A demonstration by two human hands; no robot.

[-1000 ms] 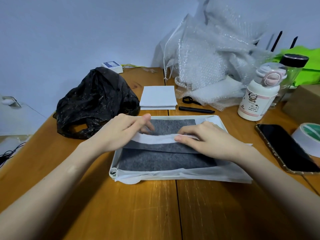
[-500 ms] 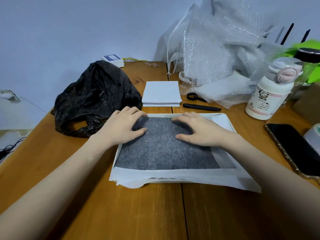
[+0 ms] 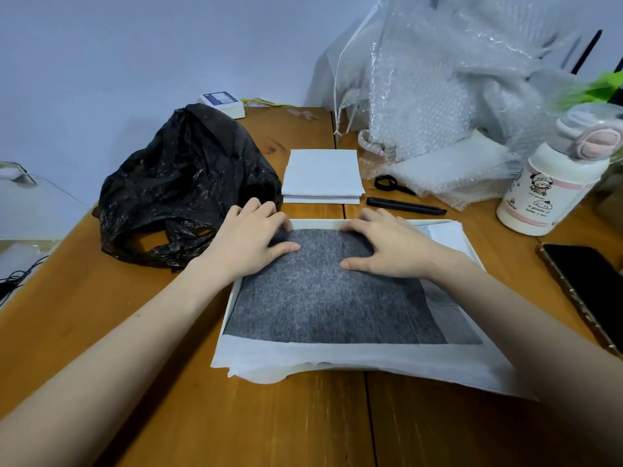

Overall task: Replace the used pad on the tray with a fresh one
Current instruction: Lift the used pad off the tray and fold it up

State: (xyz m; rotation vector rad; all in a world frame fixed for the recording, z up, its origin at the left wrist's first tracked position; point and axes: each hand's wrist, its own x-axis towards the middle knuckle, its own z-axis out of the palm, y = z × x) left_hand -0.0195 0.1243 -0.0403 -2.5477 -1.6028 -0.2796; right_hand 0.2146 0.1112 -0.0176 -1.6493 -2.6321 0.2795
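A white tray (image 3: 315, 224) lies on the wooden table in front of me. A dark grey felt-like pad (image 3: 330, 298) with a white border covers it, and the white edge hangs over the tray's near rim. My left hand (image 3: 251, 239) rests flat on the pad's far left corner, fingers bent over the far rim. My right hand (image 3: 387, 246) presses the pad's far right part, fingers spread. A stack of folded white pads (image 3: 322, 175) sits just beyond the tray.
A crumpled black plastic bag (image 3: 182, 187) lies left of the tray. Scissors (image 3: 392, 184) and a black pen (image 3: 404, 206) lie behind it. Bubble wrap (image 3: 438, 96) is piled at the back right, with a white bottle (image 3: 549, 187) and a phone (image 3: 590, 284) on the right.
The pad was folded with a white strip across it; it now lies unfolded and flat. Both hands have slid from the tray's middle to the far edge.
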